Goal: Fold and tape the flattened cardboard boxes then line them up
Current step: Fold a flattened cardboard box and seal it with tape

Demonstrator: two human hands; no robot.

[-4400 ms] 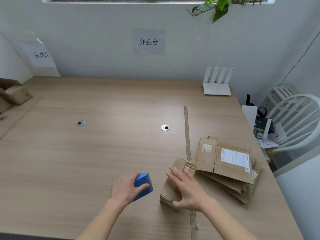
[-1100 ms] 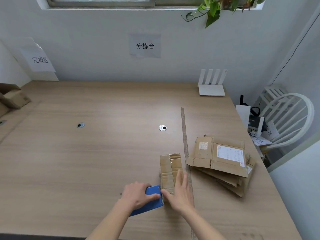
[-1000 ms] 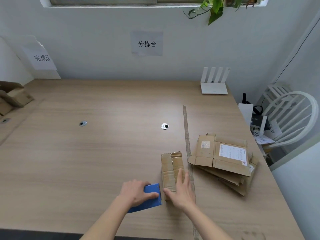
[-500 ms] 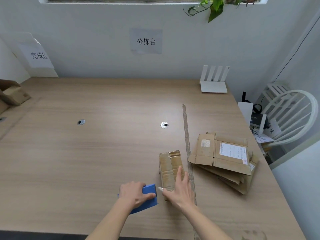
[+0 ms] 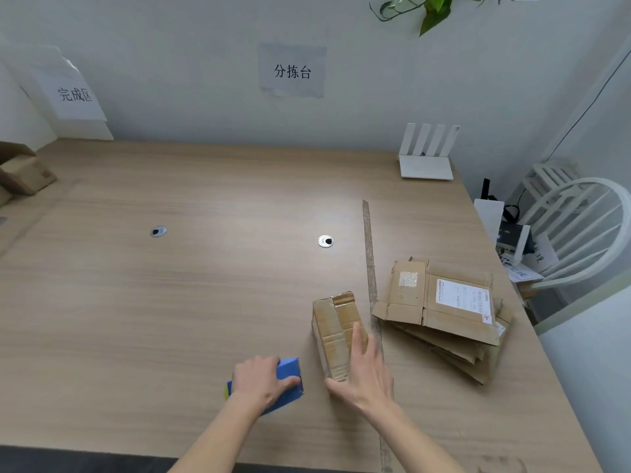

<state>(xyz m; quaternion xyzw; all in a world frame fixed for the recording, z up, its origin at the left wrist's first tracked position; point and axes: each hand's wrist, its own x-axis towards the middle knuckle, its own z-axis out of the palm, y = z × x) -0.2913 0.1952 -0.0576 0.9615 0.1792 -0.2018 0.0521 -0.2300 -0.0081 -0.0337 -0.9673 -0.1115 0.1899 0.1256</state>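
Note:
A small folded cardboard box (image 5: 333, 324) stands on the wooden table (image 5: 170, 302), its top flaps closed. My right hand (image 5: 363, 373) lies on its near end, fingers straight along the top and thumb against the front. Left of it, my left hand (image 5: 261, 378) grips a blue tape dispenser (image 5: 288, 373) on the table, a short gap from the box. A stack of flattened cardboard boxes (image 5: 444, 312) with a white label lies to the right.
A long tape strip (image 5: 370, 268) runs down the table beside the box. Folded boxes (image 5: 24, 172) sit at the far left edge. A white router (image 5: 426, 155) stands at the back right; a white chair (image 5: 577, 230) is off the right side.
My left hand has pulled the blue dispenser leftward, away from the box's near end. My right hand stays flat on the box, which has not moved.

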